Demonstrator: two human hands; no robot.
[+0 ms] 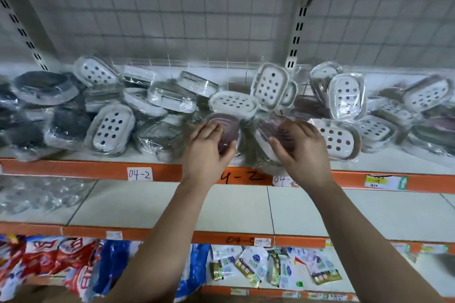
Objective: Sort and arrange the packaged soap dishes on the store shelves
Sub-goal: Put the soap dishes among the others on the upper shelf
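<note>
Plastic-wrapped soap dishes lie in a loose heap along the top shelf (pixel 93 167). My left hand (pixel 209 147) grips a purple ribbed soap dish (pixel 227 125) at the shelf's front, near the middle. Beside it, my right hand (pixel 299 149) grips a second purple ribbed dish (pixel 275 128) in crinkled wrap. Just behind them a white perforated dish (pixel 234 103) lies flat, and another white dish (pixel 269 85) stands tilted against the pile. Dark grey dishes (pixel 44 88) fill the far left.
More white perforated dishes (pixel 347 96) pile up at the right. The shelf below (pixel 234 206) holds only clear wrapped items (pixel 37 197) at its left end. Colourful bags (pixel 61 261) and small sachets (pixel 270 265) lie on the lowest shelf. Wire grid backing (pixel 172 19) stands behind.
</note>
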